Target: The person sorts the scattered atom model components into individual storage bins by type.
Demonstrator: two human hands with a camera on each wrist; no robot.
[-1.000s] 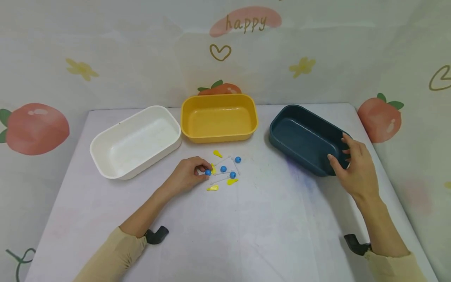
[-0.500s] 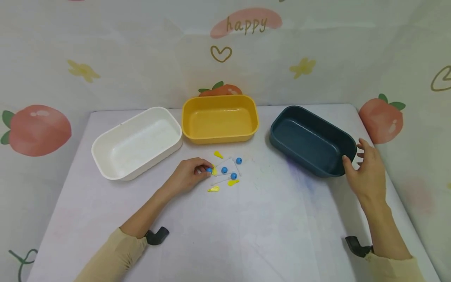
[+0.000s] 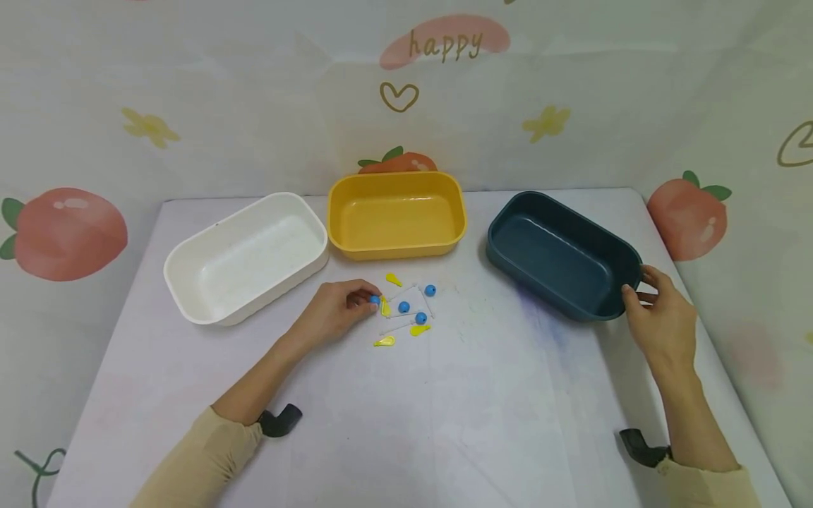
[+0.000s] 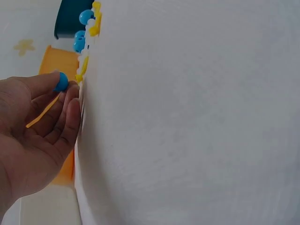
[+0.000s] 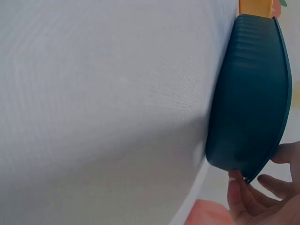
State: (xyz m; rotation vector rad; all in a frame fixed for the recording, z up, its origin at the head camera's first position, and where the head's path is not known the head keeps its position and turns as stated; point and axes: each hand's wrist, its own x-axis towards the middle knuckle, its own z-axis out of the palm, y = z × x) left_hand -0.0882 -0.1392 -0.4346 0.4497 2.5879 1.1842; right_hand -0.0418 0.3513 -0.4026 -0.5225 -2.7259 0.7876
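My left hand (image 3: 333, 309) pinches a small blue ball (image 4: 61, 82) between thumb and fingers, close over the table at the left side of a scatter of small parts. Beside its fingertips lies a yellow spoon-shaped piece (image 3: 385, 307). Other blue balls (image 3: 404, 307), yellow pieces (image 3: 384, 341) and thin white sticks (image 3: 400, 327) lie just to the right. My right hand (image 3: 663, 321) holds the near right end of a dark blue bin (image 3: 559, 257), thumb at the rim and fingers round the outside, as the right wrist view also shows.
A white bin (image 3: 244, 261) stands at the left and a yellow bin (image 3: 396, 215) at the back middle, close together. All three bins show bare floors. A printed cloth backdrop (image 3: 286, 106) rises behind the white-covered table (image 3: 406, 423).
My right hand has moved from over the dark bin's rim to its outer right end, its fingers closing against it. My left hand stays near the small parts, the ball shifting slightly.
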